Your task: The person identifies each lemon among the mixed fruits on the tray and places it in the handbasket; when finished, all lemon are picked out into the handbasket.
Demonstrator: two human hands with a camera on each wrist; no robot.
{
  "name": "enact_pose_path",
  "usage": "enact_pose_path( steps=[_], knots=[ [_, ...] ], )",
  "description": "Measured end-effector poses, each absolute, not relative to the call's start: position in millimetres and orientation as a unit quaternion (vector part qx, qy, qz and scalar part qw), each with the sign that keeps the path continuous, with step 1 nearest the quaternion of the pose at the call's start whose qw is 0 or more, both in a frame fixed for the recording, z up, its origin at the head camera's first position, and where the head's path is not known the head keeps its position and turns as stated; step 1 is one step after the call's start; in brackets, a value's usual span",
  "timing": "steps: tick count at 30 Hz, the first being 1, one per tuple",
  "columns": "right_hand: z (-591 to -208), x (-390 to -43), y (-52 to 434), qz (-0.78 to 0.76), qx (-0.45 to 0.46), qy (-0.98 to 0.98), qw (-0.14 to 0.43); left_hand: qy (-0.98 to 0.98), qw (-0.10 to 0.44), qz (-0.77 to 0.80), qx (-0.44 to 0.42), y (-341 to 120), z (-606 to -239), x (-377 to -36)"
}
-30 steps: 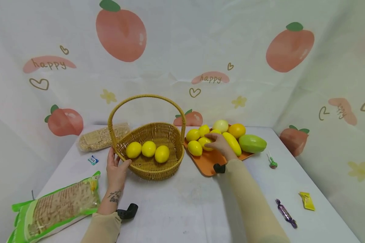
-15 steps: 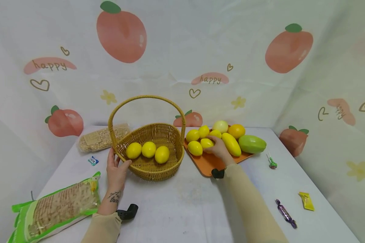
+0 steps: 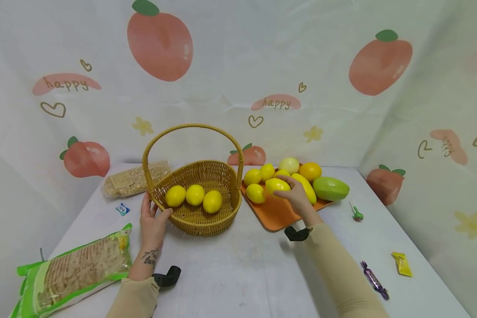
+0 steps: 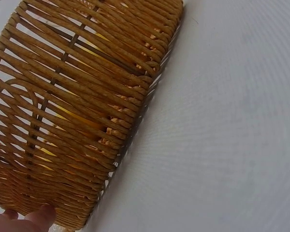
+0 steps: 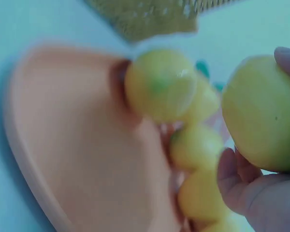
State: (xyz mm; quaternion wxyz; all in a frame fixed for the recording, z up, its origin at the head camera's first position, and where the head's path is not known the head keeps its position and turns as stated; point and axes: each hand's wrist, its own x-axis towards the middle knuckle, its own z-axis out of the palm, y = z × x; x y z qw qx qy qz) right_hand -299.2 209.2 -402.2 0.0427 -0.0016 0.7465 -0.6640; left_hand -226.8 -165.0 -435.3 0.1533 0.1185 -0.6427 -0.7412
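Head view: right fingers (image 3: 290,180) grip a lemon (image 3: 276,188) over the tray (image 3: 275,216); left fingers (image 3: 145,208) hold the basket (image 3: 204,229).

Between the right fingers (image 5: 230,176), a smooth, glossy lemon (image 3: 274,186); below them, a smooth, matt, plastic-looking tray (image 3: 276,216). Against the left fingers (image 4: 42,217), a rough, woven wicker basket (image 3: 206,229); right of them, 3 smooth, shiny lemons (image 3: 195,194).
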Motion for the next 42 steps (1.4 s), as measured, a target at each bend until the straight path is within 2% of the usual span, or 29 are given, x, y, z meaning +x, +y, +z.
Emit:
enact_pose_path(
  steps=[8, 16, 23, 30, 37, 42],
  knots=[
    [-392, -273, 186, -0.698, -0.066, 0.711, 0.061, -0.641, 0.154, -0.743, 0.118, -166, -435, -227],
    [-376, -259, 136, -0.707, -0.157, 0.682, 0.103, -0.647, 0.148, -0.74, 0.106, -167, -438, -225],
    [-351, -272, 73, -0.683, -0.208, 0.692, 0.108, -0.647, 0.147, -0.739, 0.112, -167, -438, -224],
    [-334, -306, 21, -0.666, -0.194, 0.711, 0.117, -0.645, 0.143, -0.742, 0.112, -167, -438, -224],
    [-332, -330, 6, -0.651, -0.173, 0.732, 0.103, -0.646, 0.141, -0.742, 0.107, -167, -439, -224],
    [-334, -333, 4, -0.65, -0.17, 0.734, 0.097, -0.647, 0.146, -0.74, 0.112, -167, -438, -225]
  ],
)
